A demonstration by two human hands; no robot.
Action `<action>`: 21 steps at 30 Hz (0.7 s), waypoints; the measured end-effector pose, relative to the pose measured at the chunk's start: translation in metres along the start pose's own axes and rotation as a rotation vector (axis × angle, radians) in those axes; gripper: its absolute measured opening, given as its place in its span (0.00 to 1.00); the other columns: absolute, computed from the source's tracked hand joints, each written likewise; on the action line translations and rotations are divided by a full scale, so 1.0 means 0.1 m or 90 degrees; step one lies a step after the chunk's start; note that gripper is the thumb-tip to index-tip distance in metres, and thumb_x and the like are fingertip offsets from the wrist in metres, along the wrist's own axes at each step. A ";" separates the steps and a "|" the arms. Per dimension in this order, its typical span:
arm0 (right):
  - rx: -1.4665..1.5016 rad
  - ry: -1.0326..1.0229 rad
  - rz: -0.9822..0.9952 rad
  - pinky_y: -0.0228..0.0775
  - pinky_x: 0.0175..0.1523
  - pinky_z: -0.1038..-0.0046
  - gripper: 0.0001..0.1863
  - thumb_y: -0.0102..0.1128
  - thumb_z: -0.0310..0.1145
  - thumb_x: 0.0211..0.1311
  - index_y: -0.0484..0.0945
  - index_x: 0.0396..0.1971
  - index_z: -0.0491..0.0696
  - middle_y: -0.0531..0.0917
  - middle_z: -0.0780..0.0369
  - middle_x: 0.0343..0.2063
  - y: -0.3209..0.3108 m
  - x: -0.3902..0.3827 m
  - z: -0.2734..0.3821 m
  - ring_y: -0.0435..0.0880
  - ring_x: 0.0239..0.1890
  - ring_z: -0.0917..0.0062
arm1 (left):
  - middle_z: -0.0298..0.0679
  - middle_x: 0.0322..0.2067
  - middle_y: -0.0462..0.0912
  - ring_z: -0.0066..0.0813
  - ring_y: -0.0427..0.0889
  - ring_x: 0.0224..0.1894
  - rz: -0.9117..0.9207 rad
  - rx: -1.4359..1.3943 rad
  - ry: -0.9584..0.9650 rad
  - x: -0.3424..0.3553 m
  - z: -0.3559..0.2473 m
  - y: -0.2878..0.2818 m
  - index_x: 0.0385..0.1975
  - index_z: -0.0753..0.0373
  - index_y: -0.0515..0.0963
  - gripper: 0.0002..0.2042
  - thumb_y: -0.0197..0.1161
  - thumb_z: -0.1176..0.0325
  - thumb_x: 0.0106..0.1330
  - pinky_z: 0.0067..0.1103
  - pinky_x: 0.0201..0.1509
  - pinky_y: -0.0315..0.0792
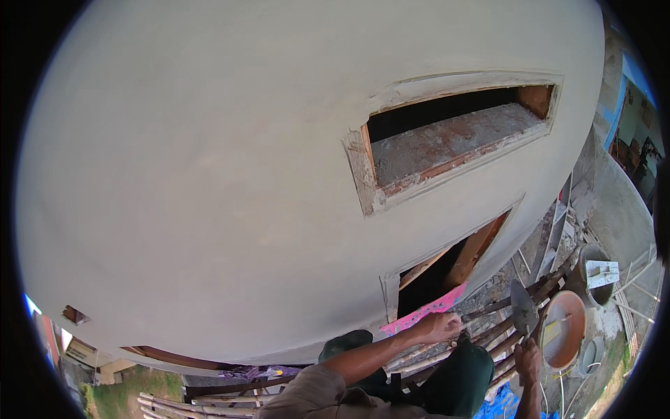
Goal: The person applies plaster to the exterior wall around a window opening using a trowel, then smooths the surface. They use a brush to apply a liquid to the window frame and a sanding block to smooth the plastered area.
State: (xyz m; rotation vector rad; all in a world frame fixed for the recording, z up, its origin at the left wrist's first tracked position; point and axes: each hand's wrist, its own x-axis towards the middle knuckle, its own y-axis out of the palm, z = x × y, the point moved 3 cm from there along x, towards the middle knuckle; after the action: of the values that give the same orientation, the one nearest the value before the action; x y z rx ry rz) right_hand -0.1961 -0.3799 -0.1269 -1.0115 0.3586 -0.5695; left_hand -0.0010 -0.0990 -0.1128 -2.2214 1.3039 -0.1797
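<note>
My right hand point(528, 361) is closed round the handle of a trowel point(523, 308), whose grey pointed blade stands up beside a reddish-brown basin point(581, 313). Pale liquid and a light-coloured strip show inside that basin. My left hand point(438, 327) is curled, with its forearm stretched across my lap; whether anything is between its fingers cannot be made out. It is over my dark-trousered knees, near a pink patterned cloth point(427, 312) at the lower wall opening. A smooth, pale plastered wall point(195, 174) fills most of the view.
Above is a rectangular wall opening point(457, 140) with a rough sill; a lower opening point(447, 269) has a wooden frame. Bamboo poles point(506, 342) run beneath me. At right stand a dark bucket point(579, 283) topped by a white tool-like block point(601, 274), and a small grey pail point(592, 353).
</note>
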 end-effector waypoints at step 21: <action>0.079 -0.521 -0.237 0.69 0.37 0.59 0.14 0.57 0.32 0.64 0.72 0.44 0.39 0.76 0.49 0.34 -1.47 0.50 2.41 0.78 0.33 0.52 | 0.42 0.34 0.82 0.24 0.79 0.28 -0.523 0.143 0.413 -0.96 -1.79 -1.74 0.45 0.65 0.78 0.12 0.68 0.73 0.64 0.20 0.33 0.75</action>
State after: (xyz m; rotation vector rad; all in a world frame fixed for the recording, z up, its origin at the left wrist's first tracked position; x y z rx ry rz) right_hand -0.0698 -0.3033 0.1187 -1.1089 -0.5924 -0.4533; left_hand 0.0142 -0.0226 0.1431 -2.4442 0.4949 -1.3589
